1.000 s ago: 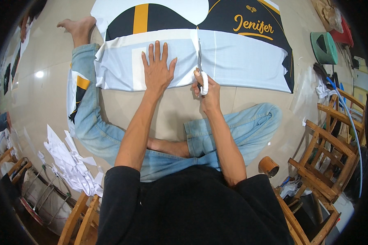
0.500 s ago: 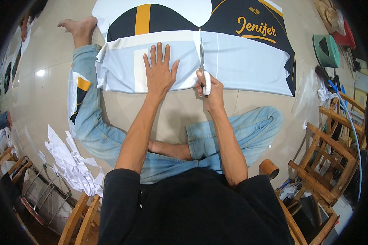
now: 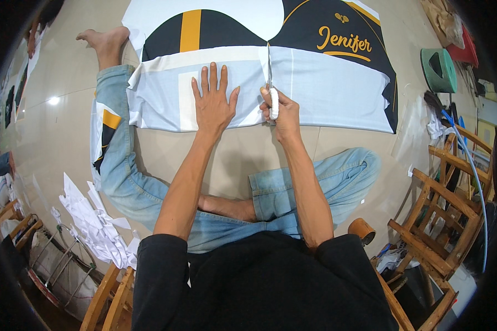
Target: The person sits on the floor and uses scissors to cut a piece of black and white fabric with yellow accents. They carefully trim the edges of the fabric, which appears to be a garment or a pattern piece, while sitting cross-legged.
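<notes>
Head view: we see the fabric (image 3: 331,83) spread on the tiled floor (image 3: 337,138) in front of the seated person, pale bluish-white face up on the near band, with black printed areas (image 3: 221,30) beyond it, one crossed by a yellow-orange stripe (image 3: 190,30), another carrying yellow-orange lettering (image 3: 345,41). We have the left hand (image 3: 213,112) flat on the pale band, palm down, fingers spread, thumb out to the right. We have the right hand (image 3: 286,117) closed around the scissors (image 3: 274,103), white-wrapped handle in the grip; blades point away from the body, tip toward the notch where the black areas meet. We can't tell how far the blades stand apart. Jeans (image 3: 132,187) frame the floor on both sides; bare left foot (image 3: 106,41) sits just beside the fabric's left edge. A white, black and orange piece (image 3: 110,124) lies along the left shin. Lower left, we get a heap of white scraps (image 3: 96,220). Right side: green stool-like object (image 3: 440,80), wooden frames (image 3: 442,215), brown cylindrical container (image 3: 361,229), blue cable (image 3: 476,182).
</notes>
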Available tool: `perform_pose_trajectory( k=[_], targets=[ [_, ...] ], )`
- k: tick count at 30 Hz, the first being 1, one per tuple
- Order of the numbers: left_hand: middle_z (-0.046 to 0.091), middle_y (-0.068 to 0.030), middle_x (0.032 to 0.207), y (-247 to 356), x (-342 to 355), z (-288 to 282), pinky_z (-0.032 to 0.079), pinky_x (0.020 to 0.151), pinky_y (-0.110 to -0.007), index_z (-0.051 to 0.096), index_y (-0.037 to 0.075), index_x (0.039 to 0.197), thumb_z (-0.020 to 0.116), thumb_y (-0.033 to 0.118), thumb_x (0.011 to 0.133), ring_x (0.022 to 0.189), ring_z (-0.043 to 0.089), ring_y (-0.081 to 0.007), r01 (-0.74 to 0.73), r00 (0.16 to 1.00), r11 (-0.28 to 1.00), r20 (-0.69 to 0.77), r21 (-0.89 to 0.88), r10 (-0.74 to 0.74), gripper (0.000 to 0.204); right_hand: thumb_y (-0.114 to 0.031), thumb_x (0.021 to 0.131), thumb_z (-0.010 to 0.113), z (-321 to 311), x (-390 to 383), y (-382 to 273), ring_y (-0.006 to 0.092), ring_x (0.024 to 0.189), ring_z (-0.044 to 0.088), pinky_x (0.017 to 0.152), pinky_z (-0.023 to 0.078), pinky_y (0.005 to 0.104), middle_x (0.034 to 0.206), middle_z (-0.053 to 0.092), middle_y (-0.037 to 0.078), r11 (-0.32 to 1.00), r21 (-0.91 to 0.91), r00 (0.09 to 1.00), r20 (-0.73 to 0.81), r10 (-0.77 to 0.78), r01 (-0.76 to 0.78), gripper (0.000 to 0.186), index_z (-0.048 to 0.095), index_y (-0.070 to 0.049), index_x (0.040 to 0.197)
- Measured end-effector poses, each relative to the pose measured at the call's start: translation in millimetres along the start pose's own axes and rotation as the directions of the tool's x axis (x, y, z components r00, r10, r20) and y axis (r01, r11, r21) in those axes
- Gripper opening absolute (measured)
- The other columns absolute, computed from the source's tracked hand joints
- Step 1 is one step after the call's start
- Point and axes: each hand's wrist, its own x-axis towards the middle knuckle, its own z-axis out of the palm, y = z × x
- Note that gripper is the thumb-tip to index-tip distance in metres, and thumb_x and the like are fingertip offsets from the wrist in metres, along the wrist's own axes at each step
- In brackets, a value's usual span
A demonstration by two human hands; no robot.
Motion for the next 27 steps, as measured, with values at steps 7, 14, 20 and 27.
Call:
perform_pose_trajectory(
  k=[7, 14, 20, 27],
  targets=[
    [0.024, -0.0140, 0.162, 0.5, 0.7, -3.4, 0.012, 0.120, -0.057, 0.037, 0.011, 0.153, 0.045, 0.046, 0.101, 0.151, 0.016, -0.0336, 0.009, 1.000, 1.000, 0.012, 0.011, -0.009, 0.063, -0.027, 0.083, 0.082, 3.3, 8.1, -11.1, 0.0065, 0.052, 0.051, 0.046, 0.037, 0.0197, 0.066, 0.059, 0.004, 1.000, 0.014, 1.000, 0.006, -0.002, 0.002, 0.039, 0.071, 0.002, 0.107],
    [0.025, -0.0139, 0.162, 2.1, 2.6, -4.3, 0.012, 0.120, -0.057, 0.036, 0.011, 0.154, 0.045, 0.046, 0.101, 0.151, 0.017, -0.0335, 0.013, 1.000, 1.000, 0.029, 0.018, -0.013, 0.064, -0.026, 0.084, 0.081, 10.2, 30.3, -14.7, 0.0063, 0.052, 0.052, 0.047, 0.038, 0.0199, 0.066, 0.059, 0.004, 0.999, 0.043, 0.999, 0.026, -0.030, 0.028, 0.039, 0.070, 0.002, 0.108],
    [0.026, -0.0149, 0.162, 1.2, 1.8, -5.8, 0.013, 0.120, -0.057, 0.036, 0.010, 0.154, 0.047, 0.042, 0.101, 0.150, 0.019, -0.0349, 0.012, 1.000, 0.999, 0.014, -0.032, -0.011, 0.062, -0.026, 0.084, 0.081, 10.5, 36.2, -10.1, 0.0063, 0.054, 0.055, 0.049, 0.039, 0.0193, 0.067, 0.061, 0.004, 1.000, -0.001, 0.999, 0.039, -0.025, 0.025, 0.037, 0.070, 0.001, 0.106],
    [0.025, -0.0156, 0.162, 3.4, 3.9, -9.3, 0.012, 0.120, -0.057, 0.035, 0.010, 0.154, 0.048, 0.042, 0.100, 0.151, 0.018, -0.0350, 0.018, 0.999, 1.000, 0.035, -0.017, -0.017, 0.064, -0.028, 0.085, 0.080, 1.6, 34.5, -25.9, 0.0062, 0.055, 0.053, 0.050, 0.040, 0.0202, 0.068, 0.060, 0.003, 0.999, -0.016, 0.998, 0.047, 0.042, -0.042, 0.035, 0.071, 0.001, 0.104]
  ],
)
